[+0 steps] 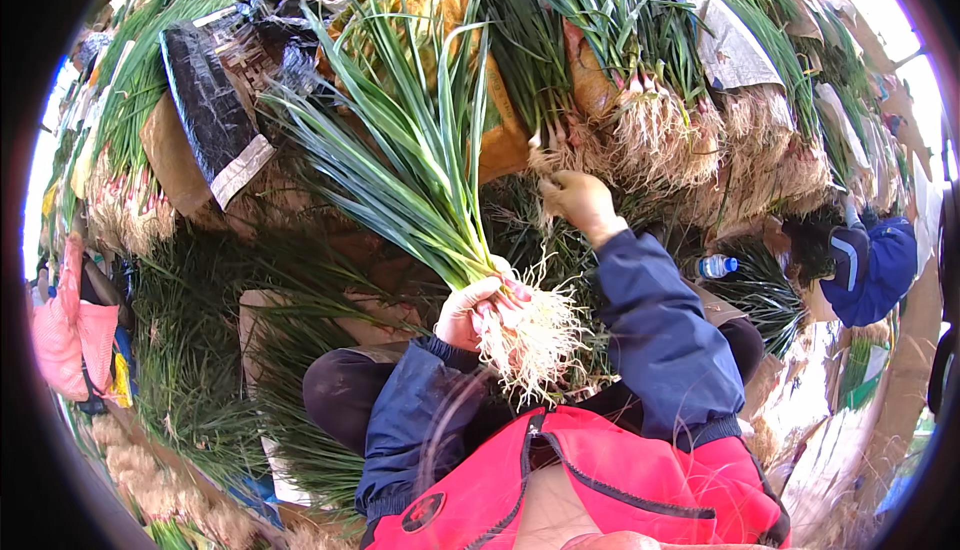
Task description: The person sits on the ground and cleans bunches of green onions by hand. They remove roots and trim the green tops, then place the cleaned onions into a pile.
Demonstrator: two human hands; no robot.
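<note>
A thick bunch of what looks like green garlic (420, 167) is held in my left hand (471, 314), gripped just above the pinkish bulbs. Its long flat leaves fan toward the upper left, and its pale roots (536, 340) spread out below my fingers. My right hand (585, 201) is reaching forward, its fingers curled beside the roots of a dark-leaved bundle (551, 126) on the stack. Whether those fingers grip any stems or roots is hidden. Just right of that bundle, more rooted plants (660, 119) lie with their roots toward me.
A yellow-orange woven sack (499, 126) and black plastic sheeting (214, 100) lie among the stacked plants ahead. Loose greens (195, 355) cover the ground at left. A water bottle (716, 266) lies at right. Two people, one at left (75, 340) and one at right (874, 269), are nearby.
</note>
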